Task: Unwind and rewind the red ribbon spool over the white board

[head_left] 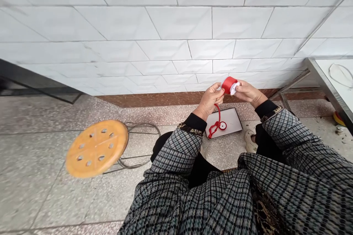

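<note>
Right of centre in the frame, a spool (229,85) is between the left hand (210,100) and the right hand (246,91). Below, a tray (233,117) lies on the floor (41,194), a roll (223,125) and ribbon (219,114) on it. A shoe (250,142) is just right of the tray. A stool (96,148) occupies the left, a table (338,88) the right edge, a wall (179,22) the top behind everything.

An indoor workspace or home, unclear which: white wall tiles (179,24), terrazzo floor (35,187), perforated stool (95,150), metal-edged worktop (325,83).
</note>
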A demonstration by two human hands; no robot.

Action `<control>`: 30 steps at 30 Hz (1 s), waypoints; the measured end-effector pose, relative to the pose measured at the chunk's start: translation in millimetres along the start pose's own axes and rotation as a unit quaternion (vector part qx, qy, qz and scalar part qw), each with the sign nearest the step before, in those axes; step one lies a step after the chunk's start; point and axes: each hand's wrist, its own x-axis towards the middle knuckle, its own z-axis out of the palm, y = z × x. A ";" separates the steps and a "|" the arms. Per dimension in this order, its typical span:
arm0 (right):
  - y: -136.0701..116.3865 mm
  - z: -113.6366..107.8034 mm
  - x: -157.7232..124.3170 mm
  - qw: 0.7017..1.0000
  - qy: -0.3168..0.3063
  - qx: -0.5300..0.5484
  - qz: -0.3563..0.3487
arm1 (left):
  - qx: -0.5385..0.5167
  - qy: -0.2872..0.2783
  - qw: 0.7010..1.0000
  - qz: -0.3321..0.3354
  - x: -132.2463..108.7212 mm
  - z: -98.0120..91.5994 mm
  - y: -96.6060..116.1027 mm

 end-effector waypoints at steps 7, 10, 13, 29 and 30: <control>-14.9 -6.0 -9.3 0.958 -0.106 -0.262 0.045 | 0.082 0.021 0.994 -0.073 -21.9 -14.4 -3.4; -13.0 -2.2 -10.1 0.920 -0.103 -0.378 0.005 | 0.093 0.048 0.992 -0.070 -25.9 -11.0 -10.2; -12.3 -3.8 -13.2 0.911 -0.079 -0.404 -0.037 | 0.086 0.070 0.993 -0.046 -29.0 -3.9 -13.1; -14.5 -19.5 -30.2 0.934 -0.030 -0.355 -0.022 | 0.094 0.122 0.987 -0.035 -46.1 -3.4 -19.9; -14.4 -19.2 -30.8 0.937 -0.027 -0.347 -0.016 | 0.085 0.123 0.988 -0.034 -46.4 -3.6 -21.1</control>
